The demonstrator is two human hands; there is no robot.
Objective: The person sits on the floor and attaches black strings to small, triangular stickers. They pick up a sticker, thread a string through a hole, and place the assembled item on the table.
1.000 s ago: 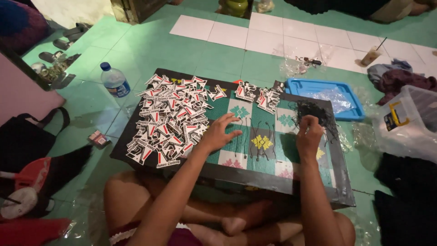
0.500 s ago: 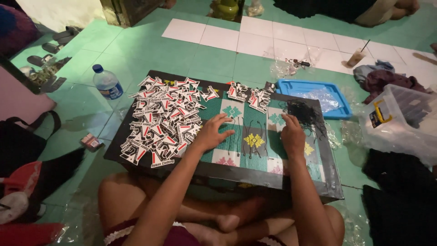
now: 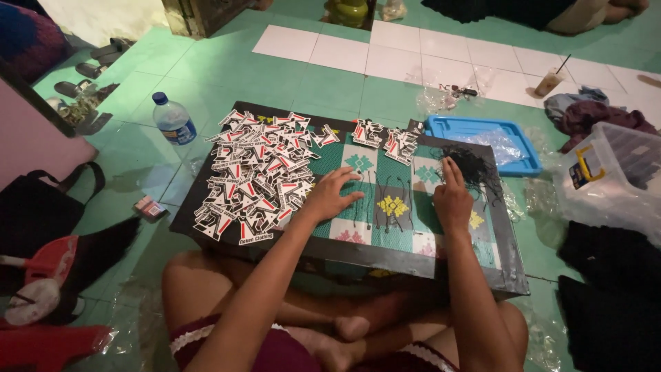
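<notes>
I sit cross-legged at a low black table [image 3: 506,269] with a green patterned top. My left hand [image 3: 333,194] rests flat, fingers spread, at the right edge of a big heap of black, white and red hang tags [image 3: 256,172]. My right hand [image 3: 452,196] lies palm down beside a tangle of thin black strings [image 3: 471,164]. Several black strings [image 3: 383,201] lie in a row between my hands. A smaller pile of tags [image 3: 384,141] sits at the table's far edge.
A water bottle [image 3: 173,121] stands on the green tiled floor left of the table. A blue tray [image 3: 475,131] with clear plastic lies behind the table; a clear storage box [image 3: 609,180] and dark clothes sit right. Bags and sandals lie left.
My right hand slid a little toward me, away from the string tangle. The left hand stays spread at the edge of the tag heap. The camera drew closer.
</notes>
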